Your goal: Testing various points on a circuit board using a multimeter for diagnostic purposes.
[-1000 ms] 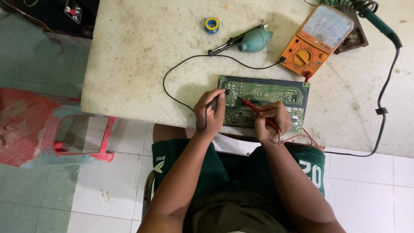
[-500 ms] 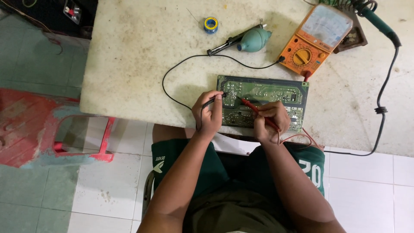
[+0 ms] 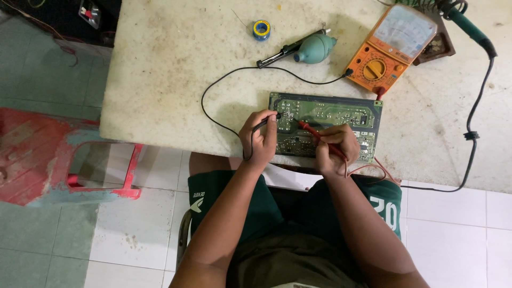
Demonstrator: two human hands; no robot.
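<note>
Hands probing green circuit board (image 3: 328, 125) at bench (image 3: 170, 69) near edge, seen from above.

Left hand (image 3: 260, 140) fingers clamped on black probe (image 3: 265, 122), tip touching board's left edge; black lead (image 3: 213, 90) loops off to 10 o'clock, then runs to orange multimeter (image 3: 386, 50) at 1 o'clock of board. Right hand (image 3: 334, 149) fingers clamped on red probe (image 3: 316, 133), tip pointing to 10 o'clock, on board centre-left; red lead (image 3: 381, 170) curls off bench edge at 4 o'clock. Board lies flat, long side parallel to bench edge, just below multimeter. Teal bulb desoldering pump (image 3: 312, 49) at 12 o'clock of board, solder spool (image 3: 261, 29) at 11 o'clock. Soldering iron (image 3: 469, 26) at far 2 o'clock, its black cord (image 3: 472, 133) trailing down right side. Red stool (image 3: 106, 165) on floor at 9 o'clock.
</note>
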